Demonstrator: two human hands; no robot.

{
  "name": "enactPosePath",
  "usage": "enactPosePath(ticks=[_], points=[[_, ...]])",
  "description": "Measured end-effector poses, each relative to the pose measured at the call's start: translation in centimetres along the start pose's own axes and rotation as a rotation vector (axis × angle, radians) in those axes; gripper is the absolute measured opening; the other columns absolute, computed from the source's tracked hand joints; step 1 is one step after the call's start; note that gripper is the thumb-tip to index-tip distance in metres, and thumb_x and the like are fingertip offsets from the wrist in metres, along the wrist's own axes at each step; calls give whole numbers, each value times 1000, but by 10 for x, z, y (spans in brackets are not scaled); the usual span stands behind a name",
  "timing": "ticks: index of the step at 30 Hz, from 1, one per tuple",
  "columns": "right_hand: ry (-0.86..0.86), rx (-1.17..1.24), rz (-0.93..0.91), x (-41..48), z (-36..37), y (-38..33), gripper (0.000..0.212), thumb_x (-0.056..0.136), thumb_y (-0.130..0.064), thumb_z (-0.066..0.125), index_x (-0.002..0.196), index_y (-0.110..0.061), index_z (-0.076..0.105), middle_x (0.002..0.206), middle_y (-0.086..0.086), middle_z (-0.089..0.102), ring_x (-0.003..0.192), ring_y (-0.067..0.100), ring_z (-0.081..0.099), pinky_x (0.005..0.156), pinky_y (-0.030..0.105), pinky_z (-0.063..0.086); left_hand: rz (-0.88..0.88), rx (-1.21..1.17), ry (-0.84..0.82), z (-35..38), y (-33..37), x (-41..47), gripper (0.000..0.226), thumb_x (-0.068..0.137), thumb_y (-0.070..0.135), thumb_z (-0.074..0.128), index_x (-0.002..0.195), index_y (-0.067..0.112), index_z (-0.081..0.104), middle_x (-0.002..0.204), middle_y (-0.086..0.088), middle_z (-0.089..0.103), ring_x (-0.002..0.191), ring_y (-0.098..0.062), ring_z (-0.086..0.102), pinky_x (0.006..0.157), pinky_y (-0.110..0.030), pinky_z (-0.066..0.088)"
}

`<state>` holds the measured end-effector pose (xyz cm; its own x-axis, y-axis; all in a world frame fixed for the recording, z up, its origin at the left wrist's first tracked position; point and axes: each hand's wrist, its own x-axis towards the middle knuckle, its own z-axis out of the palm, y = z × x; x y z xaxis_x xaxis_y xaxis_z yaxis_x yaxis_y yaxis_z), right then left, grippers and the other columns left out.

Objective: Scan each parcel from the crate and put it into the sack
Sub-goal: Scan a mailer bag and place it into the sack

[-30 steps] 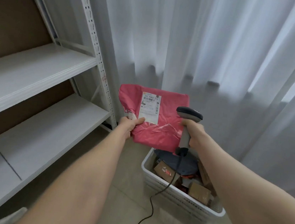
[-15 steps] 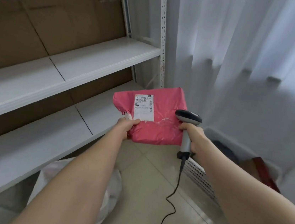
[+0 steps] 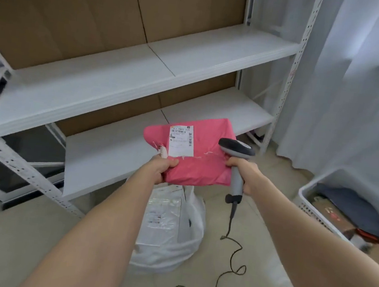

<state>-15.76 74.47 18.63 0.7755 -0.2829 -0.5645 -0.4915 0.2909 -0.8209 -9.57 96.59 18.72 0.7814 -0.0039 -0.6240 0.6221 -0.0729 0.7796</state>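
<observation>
My left hand (image 3: 160, 167) grips the lower left corner of a pink parcel (image 3: 207, 167) with a white label (image 3: 181, 140) facing me. The parcel hangs in the air right above the white plastic sack (image 3: 169, 238), which lies open on the floor with a pale parcel inside. My right hand (image 3: 247, 175) grips the handle of a grey barcode scanner (image 3: 236, 149), its head beside the parcel's right edge. The scanner's cable (image 3: 229, 258) trails down to the floor. The white crate (image 3: 308, 200) with several parcels stands at the right edge.
A white metal shelf rack (image 3: 130, 76) with cardboard backing fills the left and centre, its lower board close behind the sack. White curtains (image 3: 357, 92) hang at the right. Beige floor tiles lie between sack and crate.
My view and both hands have swung left, away from the crate. The pink parcel and scanner now hang over the sack, which has come fully into view.
</observation>
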Motion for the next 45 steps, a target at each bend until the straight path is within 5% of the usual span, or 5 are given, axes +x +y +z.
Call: enactPosePath(ticks=[9,14,24,33,45], points=[[113,-95,89,50,160,101,15,79,7,64,91,0,61,70,7,56,59,17,52,52,26,45,-199,202,179,-146,-73,95,51,80,8,73,125,2,48,102,-13,64,76,-22,58,70,-35,48],[152,-154,133,96,180,170,20,78,2,63,97,1,67,93,21,68,84,33,67,79,45,57,-315,416,206,-173,-135,147,56,81,23,74,128,3,51,127,-13,56,114,-29,54,87,-36,46],[113,-430,151,188,243,297,29,72,-28,67,91,-7,70,100,20,64,90,33,64,84,47,55,-282,381,173,-193,-247,245,10,87,6,60,96,11,63,100,-8,58,88,-22,53,69,-26,41],[-137,-287,325,261,284,384,22,81,1,68,102,5,69,101,15,65,100,28,61,99,46,49,-157,705,-65,-190,-316,327,55,98,4,38,146,30,37,135,-4,52,91,-14,55,87,-31,49],[-102,27,369,311,277,401,9,86,2,61,83,-6,59,76,10,58,67,21,59,65,33,54,-213,1180,-69,-211,-337,414,62,96,7,34,151,31,22,153,-18,22,140,-38,26,116,-48,21]])
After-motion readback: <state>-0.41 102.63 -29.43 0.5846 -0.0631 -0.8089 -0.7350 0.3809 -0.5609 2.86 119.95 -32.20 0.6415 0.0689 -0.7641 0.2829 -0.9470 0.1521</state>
